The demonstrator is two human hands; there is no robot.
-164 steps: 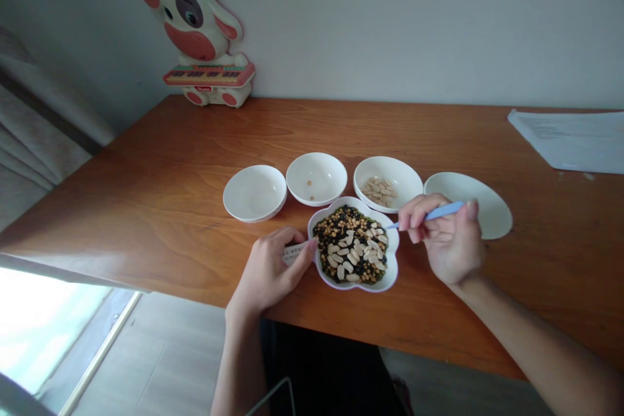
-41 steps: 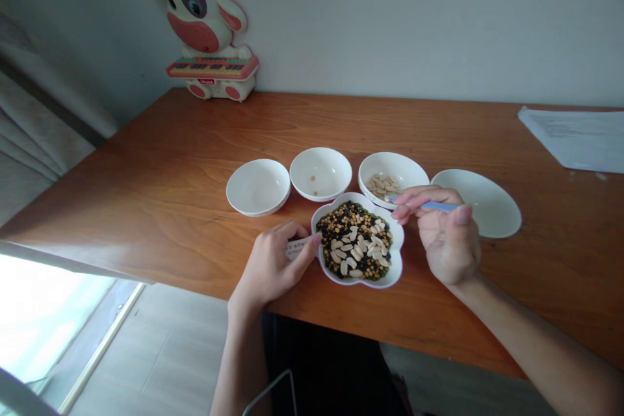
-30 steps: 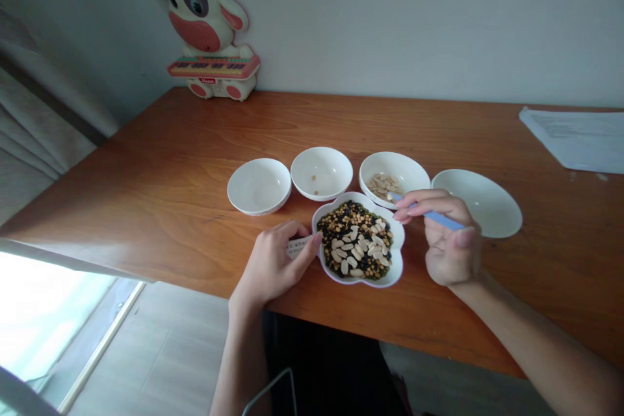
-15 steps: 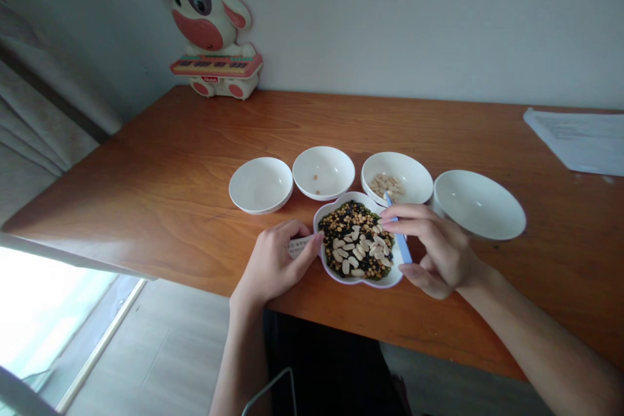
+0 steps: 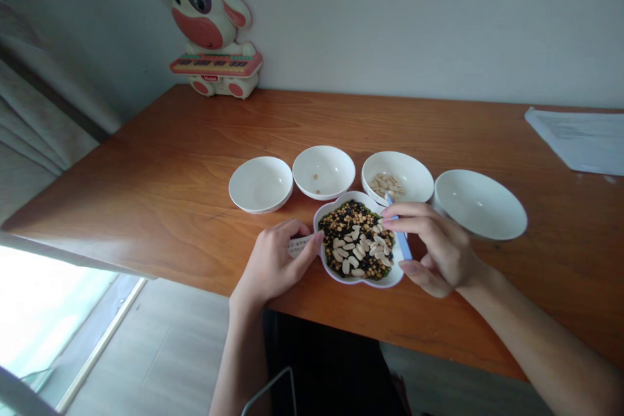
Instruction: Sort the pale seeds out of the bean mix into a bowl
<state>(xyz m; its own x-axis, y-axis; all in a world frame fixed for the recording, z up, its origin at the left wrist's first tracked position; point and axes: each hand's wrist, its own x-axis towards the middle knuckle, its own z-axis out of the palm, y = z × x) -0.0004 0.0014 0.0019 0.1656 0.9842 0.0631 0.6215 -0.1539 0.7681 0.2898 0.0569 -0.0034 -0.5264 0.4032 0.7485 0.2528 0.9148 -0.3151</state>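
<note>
your left hand (image 5: pixel 280 263) is closed on the left edge of the scalloped bowl (image 5: pixel 392 274), thumb and fingers pinching there around a white strip (image 5: pixel 298 245) with small dark print; the bowl sits on the wooden table (image 5: pixel 146 175) right in front of you, between your two hands, its rim tinted lilac; inside it lie dark and yellow grains (image 5: pixel 341 218), with pale nut halves (image 5: pixel 359 252) scattered over them, mostly toward the near side; your right hand (image 5: pixel 433 250) is gripping a light blue utensil (image 5: pixel 403 246) between thumb and fingers, slanted across the right side of that bowl; its far tip is at the near rim of the third bowl (image 5: pixel 412 179), close by the pale pieces (image 5: pixel 387 183) lying in there, though you cannot tell from here whether it touches them; your fingers hide part of its length; four round white bowls stand in a row just beyond the scalloped one; counting from your left, the second bowl (image 5: pixel 336 172) has two small tan bits (image 5: pixel 316 176) in it, the first bowl (image 5: pixel 263 185) stands beside it, and the fourth bowl (image 5: pixel 480 205) is beyond your right hand; a cow toy (image 5: pixel 207 26) with a keyboard (image 5: pixel 217 65) stands at the back left, and a paper sheet (image 5: pixel 580 140) lies at the far right.
</note>
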